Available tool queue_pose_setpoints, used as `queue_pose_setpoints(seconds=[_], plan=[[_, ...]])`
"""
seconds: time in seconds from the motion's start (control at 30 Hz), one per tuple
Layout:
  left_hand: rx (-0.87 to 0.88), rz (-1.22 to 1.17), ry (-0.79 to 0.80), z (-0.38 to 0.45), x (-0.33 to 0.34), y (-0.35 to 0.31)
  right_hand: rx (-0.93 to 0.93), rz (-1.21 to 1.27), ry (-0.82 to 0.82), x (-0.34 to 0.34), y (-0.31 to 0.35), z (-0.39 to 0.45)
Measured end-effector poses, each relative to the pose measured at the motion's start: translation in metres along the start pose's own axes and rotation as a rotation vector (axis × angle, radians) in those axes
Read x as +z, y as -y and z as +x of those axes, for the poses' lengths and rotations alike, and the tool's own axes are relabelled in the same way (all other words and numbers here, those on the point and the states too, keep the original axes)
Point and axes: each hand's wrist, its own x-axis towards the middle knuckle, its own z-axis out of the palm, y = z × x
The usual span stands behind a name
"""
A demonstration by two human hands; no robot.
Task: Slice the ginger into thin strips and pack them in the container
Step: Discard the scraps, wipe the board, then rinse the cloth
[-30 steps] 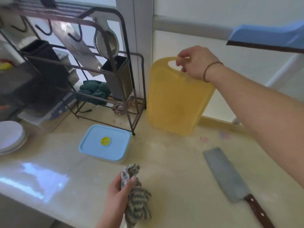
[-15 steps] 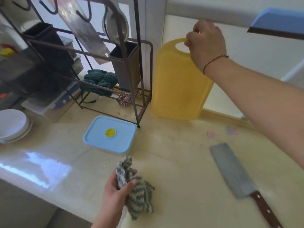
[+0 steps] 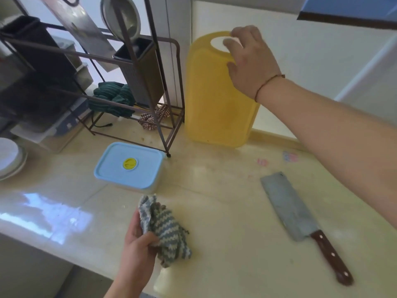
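No ginger could be seen anywhere in the frame. The container (image 3: pixel 130 167) had its light blue lid on, so its inside was hidden; it stood left of centre on the counter (image 3: pixel 225 222), just in front of the foot of the metal rack (image 3: pixel 137 67). The upper part of the rack was cut off by the top edge, and the things hanging there were blurred.

The right hand (image 3: pixel 250 63) reached in from the right edge to the top of the yellow cutting board (image 3: pixel 217 97), which stood upright against the wall at upper centre. Its fingers were bent at the handle hole, but I could not tell if they really gripped the board. The left hand (image 3: pixel 137 244), at the bottom centre, held a striped cloth (image 3: pixel 164 229) with the thumb and fingers closed around it.

A cleaver (image 3: pixel 300 220) with a brown handle lay flat at lower right, apart from both hands. White plates (image 3: pixel 9 160) were cut off at the left edge.
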Motion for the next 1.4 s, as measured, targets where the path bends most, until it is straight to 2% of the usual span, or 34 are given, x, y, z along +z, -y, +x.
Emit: queue_pose_setpoints(seconds=[0.1,0.13,0.2,0.3,0.4,0.43,0.6,0.67,0.73,0.8,0.87,0.93,1.0,1.1,1.17,1.2,1.3,1.4], plan=[[-0.011,-0.097,-0.005,-0.001,0.002,-0.001,-0.042,0.149,-0.059,-0.015,-0.001,-0.073],[-0.033,-0.145,0.011,-0.003,0.005,-0.002,0.022,0.188,-0.063,-0.021,-0.002,-0.111],[-0.124,-0.324,-0.016,0.001,0.005,-0.003,0.293,0.224,0.009,-0.030,-0.006,-0.203],[-0.154,-0.467,0.029,0.000,0.011,0.004,0.784,0.154,0.346,-0.038,-0.013,-0.344],[-0.162,-0.427,-0.053,-0.001,0.016,0.018,0.982,0.093,0.751,-0.045,-0.011,-0.436],[-0.165,-0.438,-0.034,-0.005,0.020,0.021,1.014,0.113,0.805,-0.047,-0.009,-0.451],[-0.175,-0.410,0.063,-0.017,0.050,0.030,0.992,0.233,0.837,-0.054,0.002,-0.444],[-0.182,-0.377,0.092,-0.019,0.061,0.034,1.071,0.326,0.821,-0.057,0.006,-0.436],[-0.177,-0.356,0.109,-0.022,0.072,0.034,1.186,0.531,0.768,-0.065,0.013,-0.428],[-0.135,-0.340,0.127,-0.028,0.082,0.031,1.308,0.878,0.682,-0.079,0.028,-0.418],[-0.058,-0.245,0.155,-0.040,0.094,0.030,1.360,1.142,0.604,-0.096,0.049,-0.408],[0.124,-0.046,0.191,-0.054,0.109,0.034,1.288,1.282,0.618,-0.111,0.074,-0.395],[0.412,0.288,0.310,-0.067,0.122,0.040,1.218,1.367,0.684,-0.121,0.096,-0.381],[0.748,0.808,0.623,-0.067,0.122,0.061,1.136,1.415,0.777,-0.127,0.121,-0.363],[0.988,1.190,0.690,-0.056,0.112,0.074,1.074,1.384,0.780,-0.131,0.133,-0.359],[1.041,1.326,0.675,-0.050,0.106,0.077,1.062,1.374,0.767,-0.134,0.136,-0.359],[0.991,1.470,0.592,-0.038,0.088,0.079,1.073,1.407,0.763,-0.144,0.134,-0.363],[0.819,1.461,0.502,-0.022,0.070,0.076,1.030,1.462,0.779,-0.158,0.124,-0.367]])
